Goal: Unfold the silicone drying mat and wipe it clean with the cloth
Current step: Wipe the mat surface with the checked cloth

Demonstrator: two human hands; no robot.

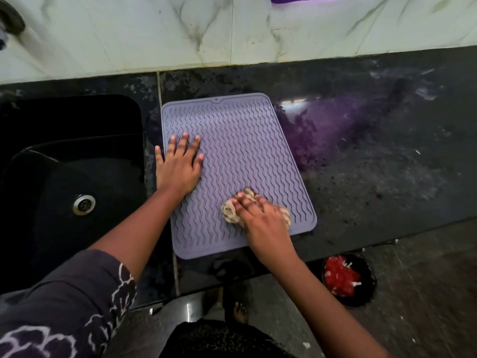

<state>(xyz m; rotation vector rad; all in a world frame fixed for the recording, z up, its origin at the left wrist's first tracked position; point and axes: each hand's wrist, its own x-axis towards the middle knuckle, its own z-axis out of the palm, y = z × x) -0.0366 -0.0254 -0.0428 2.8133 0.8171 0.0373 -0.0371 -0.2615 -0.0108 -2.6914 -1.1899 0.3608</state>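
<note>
The lilac silicone drying mat (pixel 240 151) lies fully unfolded and flat on the black stone counter, its wavy ribs facing up. My left hand (pixel 179 164) rests flat on the mat's left edge, fingers spread, thumb over the counter. My right hand (pixel 260 215) presses down on a bunched beige cloth (pixel 229 210) in the mat's near right part. The cloth shows on both sides of my fingers; its middle is hidden under my hand.
A black sink (pixel 69 177) with a metal drain (pixel 84 204) lies directly left of the mat. A white marble-patterned wall (pixel 232 29) backs the counter (pixel 374 151). On the floor, below the counter's front edge, sits a dark bin (pixel 348 280) with red scraps.
</note>
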